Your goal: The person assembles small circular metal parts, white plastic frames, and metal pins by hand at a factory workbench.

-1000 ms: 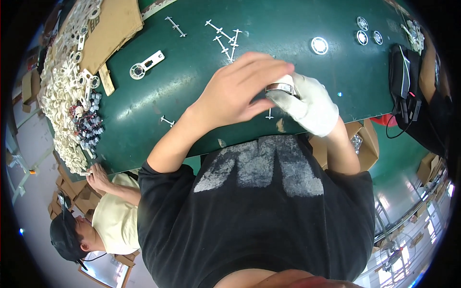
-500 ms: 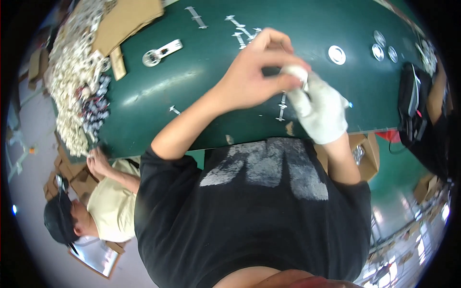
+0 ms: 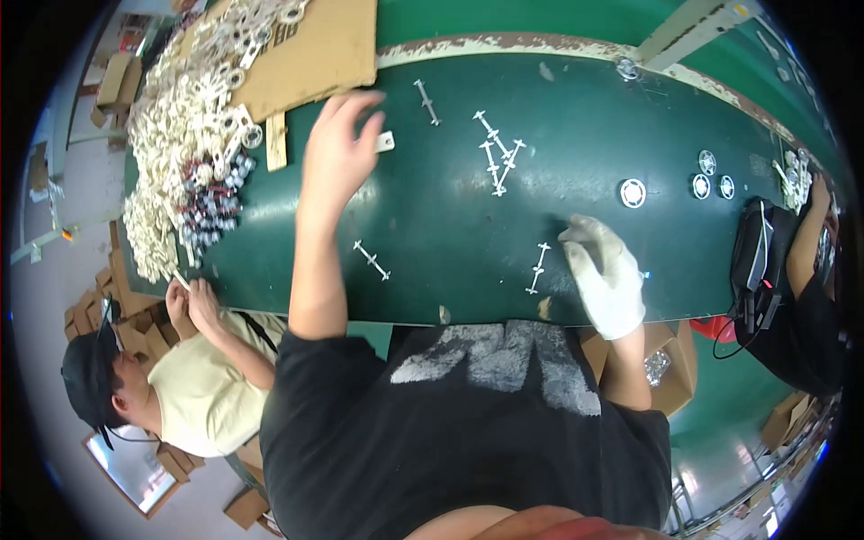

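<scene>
My bare left hand [image 3: 340, 148] is over the left part of the green table [image 3: 450, 229], fingers bent and apart from the thumb, slightly blurred. The squared end of a white plastic arm piece [image 3: 386, 141] shows beside it; the hand hides the rest. Nearer the front edge, my white-gloved right hand [image 3: 607, 281] has its fingers curved and the thumb apart, with nothing visible between them. Just left of the glove lies a thin white rod with crosspieces [image 3: 538, 268]. A similar rod [image 3: 372, 260] lies below my left hand, and several more [image 3: 493, 155] sit further back.
White wheel-like discs [image 3: 633, 193] lie at the right, near a black bag [image 3: 759, 247]. A large heap of white plastic parts [image 3: 184, 117] and cardboard [image 3: 315, 49] fill the left end. A co-worker [image 3: 202, 382] handles a piece there; another person's arm [image 3: 804, 238] shows at right.
My hands, together over a small white thing before, have parted. The left went left to the white arm piece; the right dropped back toward the table's front edge. The view has shifted too.
</scene>
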Tool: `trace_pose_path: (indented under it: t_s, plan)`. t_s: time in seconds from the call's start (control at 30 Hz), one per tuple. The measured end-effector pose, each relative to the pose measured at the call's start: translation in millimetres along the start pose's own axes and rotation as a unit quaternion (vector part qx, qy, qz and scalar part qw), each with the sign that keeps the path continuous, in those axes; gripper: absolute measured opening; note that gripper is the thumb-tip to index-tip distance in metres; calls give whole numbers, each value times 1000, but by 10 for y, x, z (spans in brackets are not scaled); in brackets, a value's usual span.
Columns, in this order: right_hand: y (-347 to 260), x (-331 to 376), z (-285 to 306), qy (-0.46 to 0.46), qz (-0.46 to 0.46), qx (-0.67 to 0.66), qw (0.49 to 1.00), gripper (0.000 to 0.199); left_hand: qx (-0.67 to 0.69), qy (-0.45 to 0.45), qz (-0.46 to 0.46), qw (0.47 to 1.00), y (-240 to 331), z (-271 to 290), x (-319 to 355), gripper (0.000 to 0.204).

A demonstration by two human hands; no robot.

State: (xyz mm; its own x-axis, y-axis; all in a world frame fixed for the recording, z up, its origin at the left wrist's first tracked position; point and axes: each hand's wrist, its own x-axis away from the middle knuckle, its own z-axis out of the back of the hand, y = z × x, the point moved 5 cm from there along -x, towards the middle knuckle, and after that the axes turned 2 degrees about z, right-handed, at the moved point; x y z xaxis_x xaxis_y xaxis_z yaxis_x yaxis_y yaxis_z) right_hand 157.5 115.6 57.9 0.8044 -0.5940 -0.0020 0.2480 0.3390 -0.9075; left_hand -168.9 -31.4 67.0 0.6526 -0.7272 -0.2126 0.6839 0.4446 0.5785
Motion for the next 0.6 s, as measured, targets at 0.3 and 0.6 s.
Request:
trace_pose_path:
  t_s: [0.3,0.6]
  plan:
    - [-187,-74,-155,-41,114,102,987,44,-24,-40,52,998,-7,4,484,44]
    - [220,122,244,60,-83,228,968,32,172,-282,-245,911,1826,-1241,418,59]
